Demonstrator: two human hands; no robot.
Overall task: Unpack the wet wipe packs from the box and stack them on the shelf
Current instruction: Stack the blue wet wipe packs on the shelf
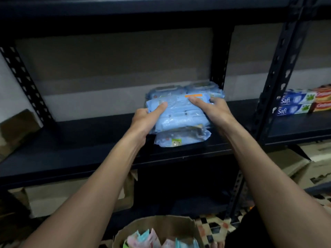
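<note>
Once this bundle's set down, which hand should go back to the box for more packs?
Probably left. Both the left hand and right hand grip the bundle, but the box lies nearer the left forearm; the right reaches deeper into the shelf.

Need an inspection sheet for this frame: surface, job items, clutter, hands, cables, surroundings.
Surface: dark metal shelf board, packs sit toward its right end.
Job's things: bundle of blue plastic wet wipe packs held over a single blue pack lying on the shelf; two more blue packs behind; open brown cardboard box below, pastel packs inside.
Clutter: blue-and-white toothpaste cartons and red cartons in the next bay to the right.
Hands: left hand and right hand each grip one end of the bundle.
Cables: nothing seen.
Surroundings: brown cardboard cartons under the shelf; patterned floor.
</note>
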